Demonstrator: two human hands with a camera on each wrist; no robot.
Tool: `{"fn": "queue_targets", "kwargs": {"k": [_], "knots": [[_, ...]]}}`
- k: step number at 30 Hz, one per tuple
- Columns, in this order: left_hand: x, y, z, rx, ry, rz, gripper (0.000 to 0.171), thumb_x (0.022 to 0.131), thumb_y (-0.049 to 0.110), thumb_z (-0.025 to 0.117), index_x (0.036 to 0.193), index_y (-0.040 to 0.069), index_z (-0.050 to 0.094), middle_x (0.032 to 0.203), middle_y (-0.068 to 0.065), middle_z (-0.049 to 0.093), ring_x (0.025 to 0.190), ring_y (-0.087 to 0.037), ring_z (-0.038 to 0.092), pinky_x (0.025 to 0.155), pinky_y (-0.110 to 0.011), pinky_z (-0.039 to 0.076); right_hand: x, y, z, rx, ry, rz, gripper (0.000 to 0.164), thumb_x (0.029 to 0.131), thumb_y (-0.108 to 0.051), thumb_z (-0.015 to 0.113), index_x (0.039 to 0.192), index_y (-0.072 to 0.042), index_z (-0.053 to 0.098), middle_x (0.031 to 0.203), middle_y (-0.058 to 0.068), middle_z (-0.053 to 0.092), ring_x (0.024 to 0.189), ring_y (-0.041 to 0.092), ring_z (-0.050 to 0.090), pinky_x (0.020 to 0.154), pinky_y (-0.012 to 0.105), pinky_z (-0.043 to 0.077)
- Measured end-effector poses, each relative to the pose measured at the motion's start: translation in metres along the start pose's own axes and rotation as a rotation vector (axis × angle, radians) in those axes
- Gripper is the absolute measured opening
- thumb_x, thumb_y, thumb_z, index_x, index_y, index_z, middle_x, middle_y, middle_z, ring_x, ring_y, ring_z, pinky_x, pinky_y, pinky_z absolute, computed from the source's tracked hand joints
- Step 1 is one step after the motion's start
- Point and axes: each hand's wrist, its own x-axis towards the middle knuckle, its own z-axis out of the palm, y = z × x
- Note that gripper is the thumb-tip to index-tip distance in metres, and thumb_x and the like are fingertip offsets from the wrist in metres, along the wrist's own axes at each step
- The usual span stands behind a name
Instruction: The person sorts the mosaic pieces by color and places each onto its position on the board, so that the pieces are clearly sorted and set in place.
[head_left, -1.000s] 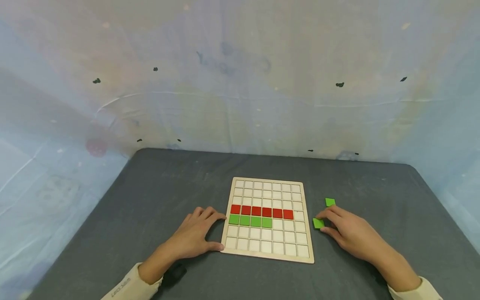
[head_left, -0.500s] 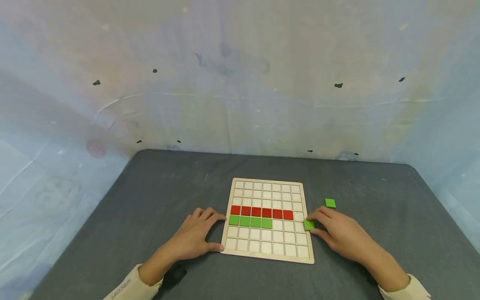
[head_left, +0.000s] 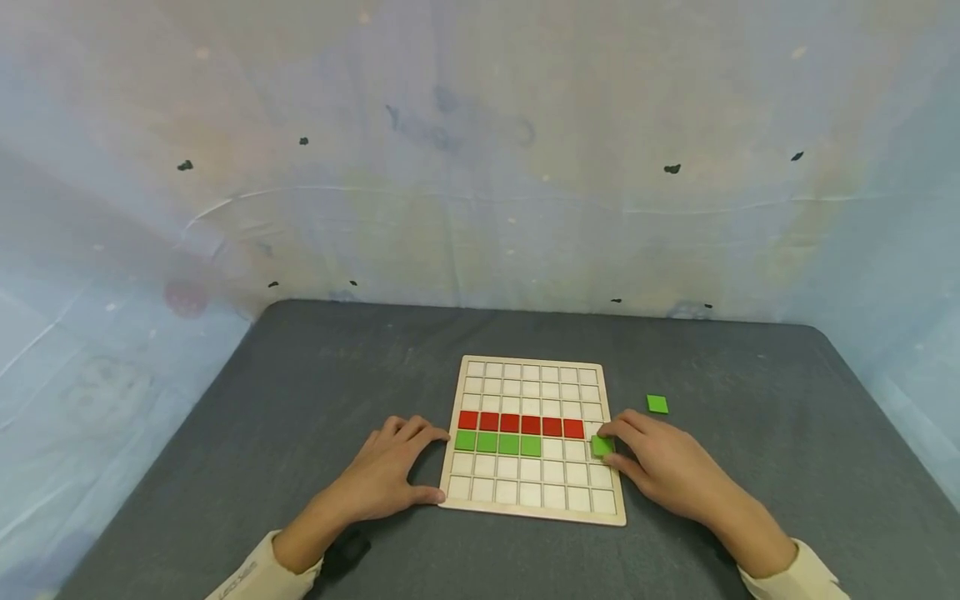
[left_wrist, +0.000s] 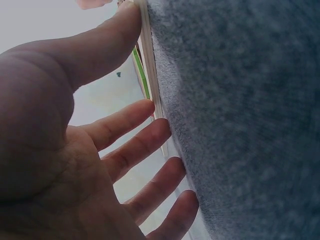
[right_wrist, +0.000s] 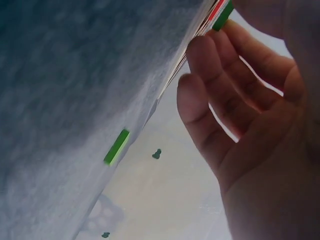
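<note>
A pale wooden grid board (head_left: pixel 536 517) lies on the table, with a row of red square tiles (head_left: pixel 509 423) and, just below it, a shorter row of green tiles (head_left: pixel 487 442). My right hand (head_left: pixel 667 467) pinches a green tile (head_left: pixel 602 447) between thumb and finger over the board's right edge; the right wrist view shows this tile (right_wrist: pixel 223 16) edge-on by the fingertips. My left hand (head_left: pixel 386 471) touches the board's left edge with thumb and index finger, the fingers spread. In the left wrist view that hand (left_wrist: pixel 100 130) has its thumb against the board's edge (left_wrist: pixel 155 85).
One loose green tile (head_left: pixel 657 404) lies on the dark table (head_left: pixel 360 358), right of the board. A small black object (head_left: pixel 348 550), partly hidden, sits under the left wrist. A patterned cloth (head_left: pixel 480 167) hangs behind the table and along its sides.
My right hand has carried the green tile leftward from the table beside the board to above its right-hand column. The left hand stays at the board's left edge.
</note>
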Motion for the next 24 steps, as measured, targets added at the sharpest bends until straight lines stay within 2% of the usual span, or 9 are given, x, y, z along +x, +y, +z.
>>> {"fn": "queue_targets", "kwargs": {"k": [5,15,24], "knots": [[0.0,0.001,0.0,-0.007,-0.001,0.005,0.069,0.077,0.048,0.082,0.136,0.025,0.056,0.131,0.002,0.053,0.115,-0.024,0.045,0.089,-0.05,0.038,0.005,-0.005,0.001,-0.03,-0.004,0.016,0.03,0.087,-0.032,0.077,0.114,-0.023,0.067,0.108,-0.011,0.064,0.087,0.004,0.063,0.074,0.03,0.054],[-0.001,-0.001,0.0,-0.013,0.006,0.02,0.068,0.078,0.048,0.082,0.137,0.024,0.056,0.132,0.003,0.053,0.117,-0.025,0.045,0.092,-0.052,0.039,0.013,-0.012,0.006,-0.027,-0.019,-0.019,0.028,0.089,-0.033,0.075,0.113,-0.021,0.067,0.104,-0.01,0.062,0.081,0.001,0.056,0.073,0.03,0.052],[-0.001,-0.001,0.0,-0.018,0.003,0.017,0.069,0.078,0.047,0.082,0.137,0.024,0.056,0.133,0.002,0.053,0.117,-0.026,0.045,0.092,-0.052,0.039,0.02,-0.019,0.01,-0.007,-0.001,-0.065,0.026,0.089,-0.033,0.076,0.111,-0.022,0.067,0.102,-0.011,0.063,0.081,0.003,0.059,0.073,0.029,0.052]]}}
